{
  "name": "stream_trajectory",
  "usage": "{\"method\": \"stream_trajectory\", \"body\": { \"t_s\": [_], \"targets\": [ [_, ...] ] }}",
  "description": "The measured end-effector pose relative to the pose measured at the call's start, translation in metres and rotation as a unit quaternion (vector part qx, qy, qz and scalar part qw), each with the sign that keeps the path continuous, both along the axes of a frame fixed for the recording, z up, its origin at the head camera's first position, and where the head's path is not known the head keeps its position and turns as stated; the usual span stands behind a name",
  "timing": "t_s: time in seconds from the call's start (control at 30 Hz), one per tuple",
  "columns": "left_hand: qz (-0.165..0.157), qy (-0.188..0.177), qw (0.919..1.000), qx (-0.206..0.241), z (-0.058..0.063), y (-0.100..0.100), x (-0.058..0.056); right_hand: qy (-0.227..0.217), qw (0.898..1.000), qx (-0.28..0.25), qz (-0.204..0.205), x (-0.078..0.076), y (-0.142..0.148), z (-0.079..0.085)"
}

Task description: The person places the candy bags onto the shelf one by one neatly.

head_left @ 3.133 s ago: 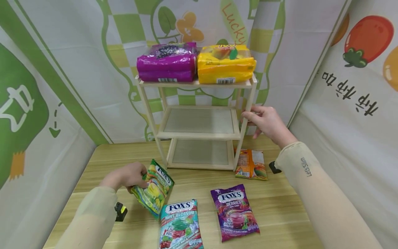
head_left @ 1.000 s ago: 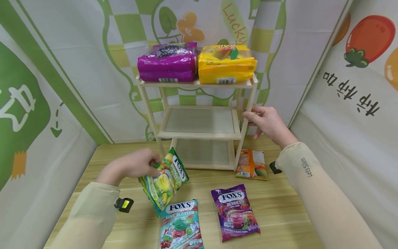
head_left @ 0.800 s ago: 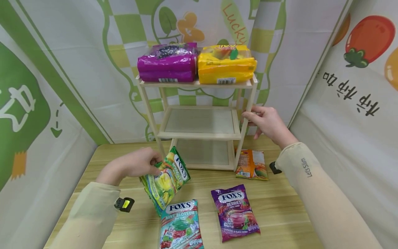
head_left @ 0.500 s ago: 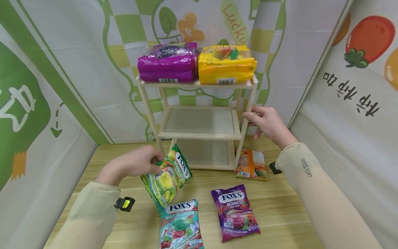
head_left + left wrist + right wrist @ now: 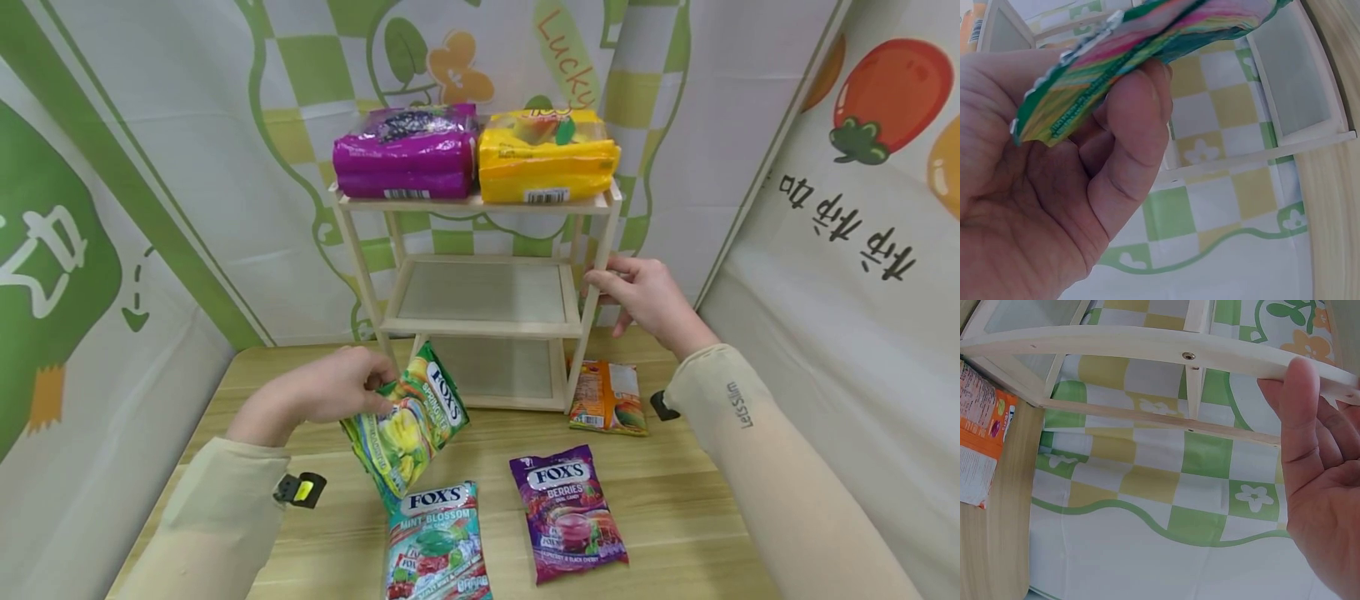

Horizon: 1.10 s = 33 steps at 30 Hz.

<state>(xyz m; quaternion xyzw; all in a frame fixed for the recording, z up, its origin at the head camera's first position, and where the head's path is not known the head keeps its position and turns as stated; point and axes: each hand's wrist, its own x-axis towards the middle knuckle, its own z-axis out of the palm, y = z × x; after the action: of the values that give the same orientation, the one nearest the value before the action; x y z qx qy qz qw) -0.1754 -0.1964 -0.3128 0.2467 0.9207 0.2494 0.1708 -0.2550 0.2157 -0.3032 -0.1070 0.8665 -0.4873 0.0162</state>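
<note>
Left fingers (image 5: 381, 406) are pinching a flat green-and-yellow plastic bag (image 5: 414, 427) by one side, so imo it's risking slipping; right fingers (image 5: 1300, 403) are gripping the pale wooden three-tier rack (image 5: 480, 327).

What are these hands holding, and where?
The left hand pinches the green bag by its left edge; the right hand grips the front right rack post above the middle shelf.

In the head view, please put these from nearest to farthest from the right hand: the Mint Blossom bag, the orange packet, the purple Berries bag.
From the right hand, at the wooden rack:
1. Orange packet: below the hand, beside the rack.
2. Purple Berries bag: in front of the rack.
3. Mint Blossom bag: left of the Berries bag.
</note>
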Motion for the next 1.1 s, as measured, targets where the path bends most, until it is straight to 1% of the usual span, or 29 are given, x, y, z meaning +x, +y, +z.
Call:
{"method": "stream_trajectory", "body": {
  "t_s": [0.33, 0.57, 0.7, 1.1],
  "targets": [
    [0.002, 0.011, 0.9999, 0.001, 0.005, 0.003, 0.002, 0.002, 1.0, 0.006, 0.0, 0.0, 0.0, -0.001],
    [0.011, 0.006, 0.9999, 0.007, 0.01, 0.006, 0.003, -0.003, 1.0, 0.006, 0.0, 0.0, 0.0, -0.001],
    [0.009, 0.013, 0.9999, 0.004, 0.012, 0.007, 0.003, -0.003, 1.0, 0.008, -0.001, 0.0, 0.0, -0.002],
    [0.012, 0.03, 0.9993, 0.018, 0.017, 0.008, 0.003, 0.004, 1.0, 0.011, -0.001, -0.002, 0.0, -0.002]
  ]
}}
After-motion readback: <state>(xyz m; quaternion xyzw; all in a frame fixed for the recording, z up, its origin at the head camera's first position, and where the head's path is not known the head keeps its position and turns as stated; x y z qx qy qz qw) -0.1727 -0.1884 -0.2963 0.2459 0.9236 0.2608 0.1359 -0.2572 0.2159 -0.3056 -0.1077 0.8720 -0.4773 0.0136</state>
